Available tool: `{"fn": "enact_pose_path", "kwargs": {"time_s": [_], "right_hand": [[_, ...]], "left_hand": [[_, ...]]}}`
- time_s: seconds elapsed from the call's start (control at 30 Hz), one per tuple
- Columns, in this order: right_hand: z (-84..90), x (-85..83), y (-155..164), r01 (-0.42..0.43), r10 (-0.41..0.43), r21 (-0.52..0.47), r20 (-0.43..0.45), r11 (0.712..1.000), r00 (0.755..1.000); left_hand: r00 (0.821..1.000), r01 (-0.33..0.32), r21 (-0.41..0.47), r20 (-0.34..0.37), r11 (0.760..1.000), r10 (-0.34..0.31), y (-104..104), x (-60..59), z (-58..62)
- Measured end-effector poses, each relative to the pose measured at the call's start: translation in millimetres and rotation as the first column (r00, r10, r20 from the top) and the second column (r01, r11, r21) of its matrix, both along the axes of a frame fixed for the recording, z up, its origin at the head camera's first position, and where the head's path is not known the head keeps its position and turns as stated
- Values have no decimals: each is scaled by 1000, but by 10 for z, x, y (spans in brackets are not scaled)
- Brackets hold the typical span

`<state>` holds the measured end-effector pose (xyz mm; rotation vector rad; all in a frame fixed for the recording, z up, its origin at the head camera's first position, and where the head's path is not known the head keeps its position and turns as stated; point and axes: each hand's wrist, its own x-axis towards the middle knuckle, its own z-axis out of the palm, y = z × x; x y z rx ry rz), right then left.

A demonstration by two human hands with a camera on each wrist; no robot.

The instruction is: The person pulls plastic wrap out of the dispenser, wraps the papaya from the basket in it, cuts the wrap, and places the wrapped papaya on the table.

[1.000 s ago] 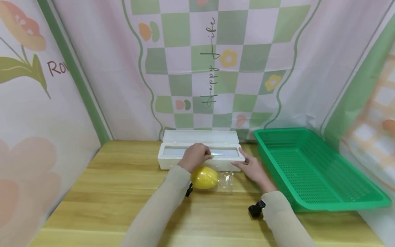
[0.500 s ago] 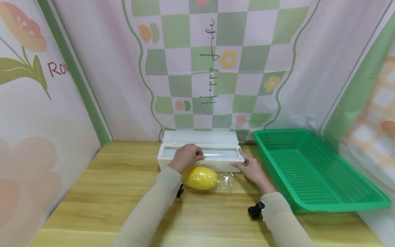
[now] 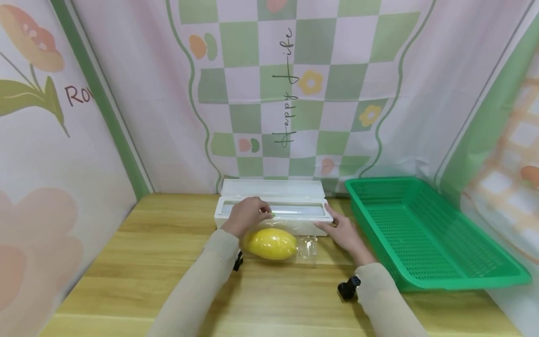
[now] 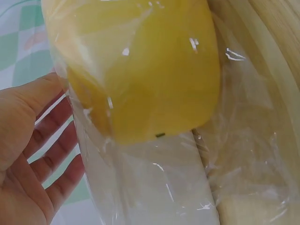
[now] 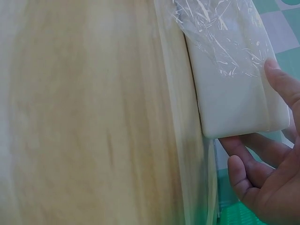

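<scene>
A white cling film dispenser (image 3: 301,228) lies at the back of the table, its lid (image 3: 273,188) tipped back against the curtain. My left hand (image 3: 246,216) pinches the small green slide cutter (image 3: 273,215) on the dispenser's front rim, left of the middle. With thumb and fingers, my right hand (image 3: 344,232) grips the dispenser's right end (image 5: 234,105). Clear film (image 3: 308,248) hangs down over the front and covers a large yellow fruit (image 3: 273,244) on the table. Up close in the left wrist view, the fruit (image 4: 150,70) shows through the creased film, a small dark mark at its end.
A green perforated basket (image 3: 425,238) stands on the right of the table, close to my right forearm. Behind the dispenser hangs a checkered curtain (image 3: 278,117). Wooden tabletop (image 3: 269,295) extends in front of the fruit.
My left hand has slid leftward along the dispenser's front rim with the slide cutter, uncovering more of the fruit in the head view. My right hand stays on the right end.
</scene>
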<state>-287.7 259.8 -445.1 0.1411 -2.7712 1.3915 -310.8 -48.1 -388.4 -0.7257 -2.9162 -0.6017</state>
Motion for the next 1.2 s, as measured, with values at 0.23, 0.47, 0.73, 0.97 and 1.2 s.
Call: {"fn": "enact_pose_path", "kwargs": {"time_s": [0.23, 0.47, 0.73, 0.97, 1.2], "right_hand": [[13, -6, 27, 7, -7, 11, 6, 1000, 1000], [6, -9, 44, 10, -10, 10, 11, 1000, 1000], [9, -18, 31, 5, -5, 14, 4, 1000, 1000], [0, -14, 31, 8, -8, -5, -8, 1000, 1000], [-26, -16, 23, 0, 0, -13, 2, 1000, 1000]], "left_hand": [[1000, -8, -12, -19, 1000, 8, -126, 4, 17], [1000, -18, 7, -16, 1000, 18, -309, -33, -5], [997, -16, 12, -76, 1000, 17, -509, -60, -74], [996, -10, 39, -86, 999, 14, -638, -4, -59], [997, -19, 43, -71, 999, 22, -718, 14, -54]]}}
